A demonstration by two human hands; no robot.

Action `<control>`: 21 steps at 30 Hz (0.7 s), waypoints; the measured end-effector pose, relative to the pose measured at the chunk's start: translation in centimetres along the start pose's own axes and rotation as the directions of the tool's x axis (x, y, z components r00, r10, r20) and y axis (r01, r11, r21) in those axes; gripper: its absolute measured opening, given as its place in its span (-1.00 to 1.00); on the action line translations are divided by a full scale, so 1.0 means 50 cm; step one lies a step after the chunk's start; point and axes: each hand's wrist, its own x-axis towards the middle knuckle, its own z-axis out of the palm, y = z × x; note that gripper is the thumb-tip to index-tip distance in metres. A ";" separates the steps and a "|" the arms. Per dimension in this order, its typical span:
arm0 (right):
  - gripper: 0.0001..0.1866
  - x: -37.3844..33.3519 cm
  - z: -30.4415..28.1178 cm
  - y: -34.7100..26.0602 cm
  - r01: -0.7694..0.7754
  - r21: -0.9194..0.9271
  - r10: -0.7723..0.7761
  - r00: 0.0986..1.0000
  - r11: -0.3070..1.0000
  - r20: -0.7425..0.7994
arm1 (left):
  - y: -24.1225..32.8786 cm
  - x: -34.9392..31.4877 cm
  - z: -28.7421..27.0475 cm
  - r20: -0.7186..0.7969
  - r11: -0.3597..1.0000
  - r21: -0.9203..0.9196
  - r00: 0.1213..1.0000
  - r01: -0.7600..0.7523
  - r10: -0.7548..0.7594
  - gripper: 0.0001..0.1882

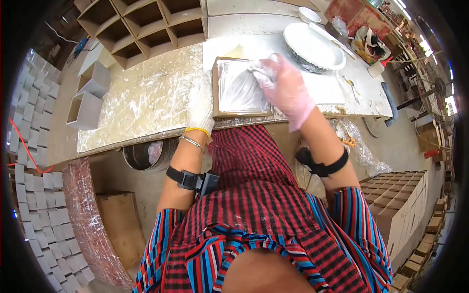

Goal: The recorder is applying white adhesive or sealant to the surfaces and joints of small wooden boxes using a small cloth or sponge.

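Note:
On the worktable lies a shallow rectangular panel with a brown raised edge, its face streaked with a white paste. My left hand, in a white knit glove with a yellow cuff, lies stretched out along the panel's left edge; its fingertips blend into the bright surface. Over the panel's upper right part, my right hand, in a thin pink glove, is closed round a white-smeared cloth. Beyond it stands a wide oval basin, white inside, with a dark, crusted outer wall.
At the back left stands a brown compartment rack. Two small open boxes sit by the left edge. A small white bowl, a red-tipped bottle and a blue cloth lie rightward. Stacked boxes stand right.

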 end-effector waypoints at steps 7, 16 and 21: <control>-0.67 0.019 -0.011 -0.051 0.071 0.180 -0.099 0.984 0.981 0.147 | 0.038 -0.010 -0.002 0.044 0.893 0.448 0.999 -0.029 0.011 -0.51; -0.68 0.061 0.024 -0.089 0.102 0.208 -0.110 0.994 0.973 0.028 | 0.029 -0.015 0.013 0.036 0.996 0.085 0.999 0.025 -0.028 -0.57; -0.76 -0.030 -0.018 -0.108 0.391 0.311 -0.448 0.883 0.866 0.138 | -0.005 0.007 -0.011 0.125 0.929 0.335 0.984 -0.159 0.124 -0.53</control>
